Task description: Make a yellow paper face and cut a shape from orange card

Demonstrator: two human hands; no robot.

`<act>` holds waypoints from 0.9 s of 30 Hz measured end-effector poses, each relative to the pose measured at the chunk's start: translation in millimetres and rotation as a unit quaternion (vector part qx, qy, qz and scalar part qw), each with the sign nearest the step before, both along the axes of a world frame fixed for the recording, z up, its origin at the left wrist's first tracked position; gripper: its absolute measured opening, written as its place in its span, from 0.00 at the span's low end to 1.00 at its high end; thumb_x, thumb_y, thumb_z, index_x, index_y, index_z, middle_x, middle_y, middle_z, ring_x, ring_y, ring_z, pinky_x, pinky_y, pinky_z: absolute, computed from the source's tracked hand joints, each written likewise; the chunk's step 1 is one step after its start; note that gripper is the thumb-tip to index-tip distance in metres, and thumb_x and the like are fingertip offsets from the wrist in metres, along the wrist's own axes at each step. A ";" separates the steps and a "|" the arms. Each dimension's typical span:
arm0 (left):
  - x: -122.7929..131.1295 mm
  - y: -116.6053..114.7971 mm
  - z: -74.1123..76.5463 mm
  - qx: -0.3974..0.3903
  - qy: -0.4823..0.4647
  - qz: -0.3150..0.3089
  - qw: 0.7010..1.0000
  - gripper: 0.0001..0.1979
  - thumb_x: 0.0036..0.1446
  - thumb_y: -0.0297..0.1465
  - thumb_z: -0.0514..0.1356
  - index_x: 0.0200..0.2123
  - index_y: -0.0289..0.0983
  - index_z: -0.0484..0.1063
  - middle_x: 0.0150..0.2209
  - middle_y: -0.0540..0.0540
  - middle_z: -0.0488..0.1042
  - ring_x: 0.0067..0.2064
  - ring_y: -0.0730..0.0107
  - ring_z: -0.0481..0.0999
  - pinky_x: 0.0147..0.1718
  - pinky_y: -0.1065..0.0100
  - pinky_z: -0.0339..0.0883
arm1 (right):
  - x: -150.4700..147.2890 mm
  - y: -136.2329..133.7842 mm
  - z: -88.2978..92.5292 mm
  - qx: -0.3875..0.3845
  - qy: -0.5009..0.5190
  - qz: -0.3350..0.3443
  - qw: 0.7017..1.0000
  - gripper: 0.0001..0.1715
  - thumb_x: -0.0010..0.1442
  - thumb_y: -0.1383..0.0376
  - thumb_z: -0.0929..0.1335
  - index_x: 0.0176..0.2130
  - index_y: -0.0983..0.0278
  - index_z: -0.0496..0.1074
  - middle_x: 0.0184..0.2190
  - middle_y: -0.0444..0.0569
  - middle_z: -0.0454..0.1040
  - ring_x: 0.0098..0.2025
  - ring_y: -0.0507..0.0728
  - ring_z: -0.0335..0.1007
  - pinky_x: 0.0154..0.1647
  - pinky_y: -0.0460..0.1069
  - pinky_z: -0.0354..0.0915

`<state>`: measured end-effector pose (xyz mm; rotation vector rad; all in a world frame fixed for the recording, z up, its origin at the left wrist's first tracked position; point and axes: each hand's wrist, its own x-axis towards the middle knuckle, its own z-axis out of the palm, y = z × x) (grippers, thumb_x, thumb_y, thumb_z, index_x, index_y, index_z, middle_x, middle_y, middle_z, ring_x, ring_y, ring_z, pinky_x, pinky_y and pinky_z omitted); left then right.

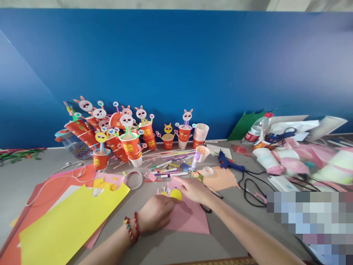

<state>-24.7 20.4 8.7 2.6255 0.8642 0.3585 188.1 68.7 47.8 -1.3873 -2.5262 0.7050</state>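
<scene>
My left hand (157, 212), with a red bead bracelet on its wrist, is closed at the edge of a yellow paper circle (176, 195). Pink paper (190, 219) lies beneath the circle, with small yellow and pink scraps (163, 192) just left of it. My right hand (194, 190) is over the far part of the pink paper, index finger stretched out to the left and nothing visible in its grip. Beyond that fingertip are several marker pens (173, 175). A roll of clear tape (133, 180) rests to the left.
Orange paper cups with rabbit figures (129, 145) crowd the back left. Yellow paper sheets (74, 224) cover the left side. On the right are a blue glue gun (230, 163), its black cord, a bottle (256, 130) and wrapped packs (292, 160). A blue partition (176, 66) stands behind.
</scene>
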 end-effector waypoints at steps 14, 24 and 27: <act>1.1 1.0 1.8 -0.137 -0.155 0.100 0.973 0.13 0.47 0.18 0.55 0.35 0.39 0.69 0.46 0.46 0.79 0.45 0.62 0.77 0.46 0.65 0.67 | 6.5 -7.2 -21.1 0.044 0.097 -0.027 0.994 0.16 0.62 0.69 0.62 0.43 0.59 0.77 0.40 0.48 0.81 0.40 0.58 0.77 0.40 0.48 0.65; 13.1 2.5 0.8 -0.438 -0.479 0.203 0.733 0.16 0.55 0.40 0.66 0.30 0.35 0.66 0.26 0.49 0.72 0.26 0.75 0.70 0.28 0.74 0.63 | 3.0 -24.6 -20.7 -0.068 0.321 0.018 0.944 0.08 0.60 0.60 0.69 0.35 0.63 0.71 0.29 0.45 0.74 0.29 0.53 0.69 0.29 0.46 0.64; 15.1 0.6 -0.5 -0.464 -0.478 0.214 0.714 0.18 0.54 0.42 0.67 0.30 0.34 0.67 0.24 0.49 0.74 0.24 0.76 0.70 0.26 0.74 0.63 | 1.6 -27.0 -24.8 -0.090 0.319 -0.015 0.943 0.07 0.60 0.62 0.69 0.33 0.63 0.71 0.28 0.45 0.74 0.28 0.53 0.69 0.30 0.46 0.64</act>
